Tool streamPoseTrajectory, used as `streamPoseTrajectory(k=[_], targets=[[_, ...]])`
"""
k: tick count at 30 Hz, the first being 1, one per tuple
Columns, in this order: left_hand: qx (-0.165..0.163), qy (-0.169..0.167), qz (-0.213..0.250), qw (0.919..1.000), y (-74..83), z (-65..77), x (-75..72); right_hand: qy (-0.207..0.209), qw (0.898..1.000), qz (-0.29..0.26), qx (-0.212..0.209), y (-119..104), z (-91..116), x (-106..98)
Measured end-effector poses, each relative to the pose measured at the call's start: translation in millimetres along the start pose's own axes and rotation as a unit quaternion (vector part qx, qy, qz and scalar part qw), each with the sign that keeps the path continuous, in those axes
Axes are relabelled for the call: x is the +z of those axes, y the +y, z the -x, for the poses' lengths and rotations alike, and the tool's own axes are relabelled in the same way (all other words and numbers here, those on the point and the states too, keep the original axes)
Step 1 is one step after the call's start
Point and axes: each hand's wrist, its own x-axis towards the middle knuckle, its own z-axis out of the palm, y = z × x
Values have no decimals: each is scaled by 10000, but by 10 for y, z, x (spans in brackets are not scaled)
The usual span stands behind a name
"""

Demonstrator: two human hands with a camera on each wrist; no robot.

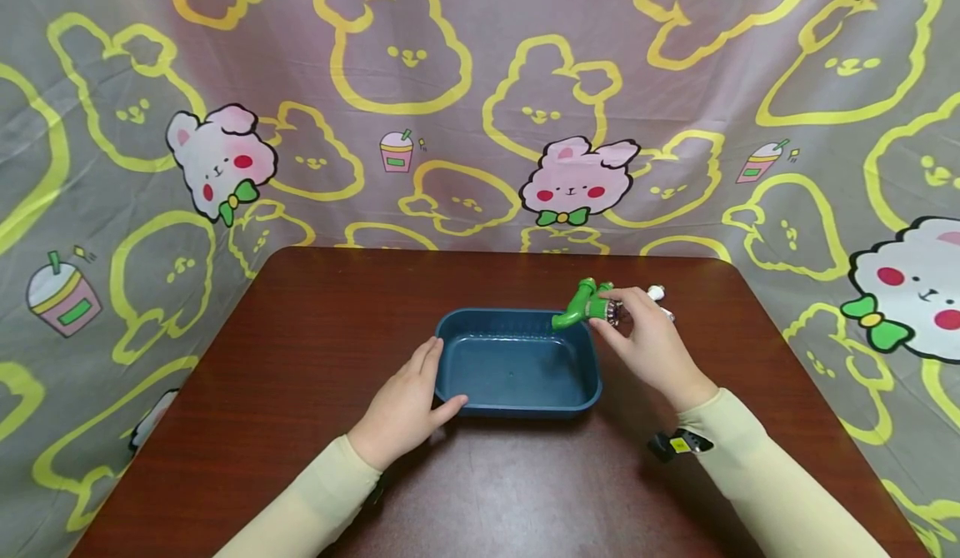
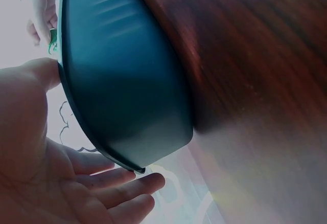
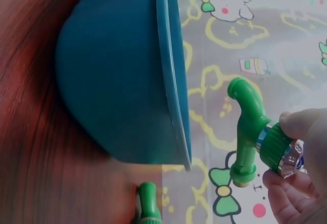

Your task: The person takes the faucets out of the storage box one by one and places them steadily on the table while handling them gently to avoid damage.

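Note:
My right hand (image 1: 648, 341) pinches a green plastic faucet (image 3: 253, 132) by its knob, between thumb and fingers. The faucet hangs over the far right corner of a dark blue plastic basin (image 1: 517, 375), its spout toward the basin's inside. The straight fingers of my left hand (image 1: 405, 400) lie against the basin's left side, with the thumb at the near rim. Inside the basin nothing lies. A second green faucet (image 3: 148, 201) rests on the table beyond the basin, mostly out of frame in the right wrist view.
Behind my right hand lies a partly hidden white object (image 1: 657, 293) on the brown wooden table (image 1: 330, 316). A cloth with cartoon rabbits (image 1: 577, 183) hangs around the table's back and sides.

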Motion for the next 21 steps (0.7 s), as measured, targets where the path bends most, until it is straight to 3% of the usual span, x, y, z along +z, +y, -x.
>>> streamPoseTrajectory(k=[12, 21], targets=[[-5, 27, -23, 10000, 4, -6, 6, 427, 9988, 67, 210, 195, 86, -103], [-48, -12, 19, 10000, 4, -6, 11, 512, 9978, 143, 400, 316, 191, -163]])
